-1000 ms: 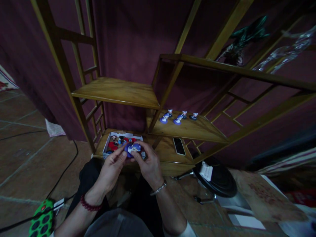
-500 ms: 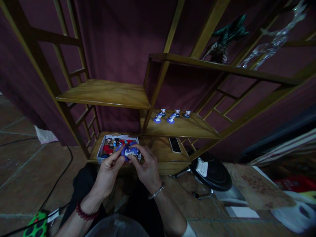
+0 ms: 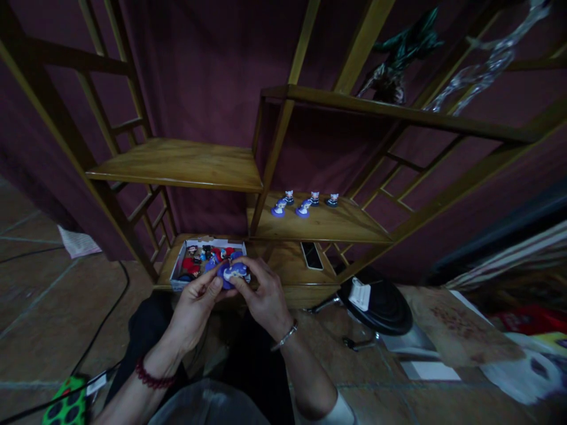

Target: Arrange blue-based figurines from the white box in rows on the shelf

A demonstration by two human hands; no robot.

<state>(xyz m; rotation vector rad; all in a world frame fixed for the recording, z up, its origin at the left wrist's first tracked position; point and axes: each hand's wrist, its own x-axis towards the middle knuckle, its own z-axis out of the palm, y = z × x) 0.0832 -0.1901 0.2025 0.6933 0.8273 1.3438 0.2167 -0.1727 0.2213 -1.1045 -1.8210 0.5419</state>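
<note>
Between my two hands I hold a small purple-and-white figurine [image 3: 234, 271] on a round purple base. My left hand [image 3: 198, 304] pinches the base end, while my right hand [image 3: 263, 295] grips the other end with thumb and fingers. Just behind my hands, a white box [image 3: 178, 267] contains several figurines, red, blue and black among them. Two similar purple-and-white figurines, one at the left [image 3: 279, 208] and another beside it [image 3: 303, 208], stand on the right-hand shelf [image 3: 328, 227]. Behind them are three dark-based figurines with pale heads, the rightmost one [image 3: 332, 200] standing apart.
A phone [image 3: 312, 256] lies on the lower board, right of the box. An upper left shelf [image 3: 181, 165] juts out above the box. A green sculpture [image 3: 407, 50] and a clear glass ornament [image 3: 487, 74] stand higher at right. A black stool [image 3: 385, 307] is at lower right.
The view has shifted slightly, so the shelves sit a little further left and higher. Both hands keep hold of the purple figurine, with little visible change in grip.
</note>
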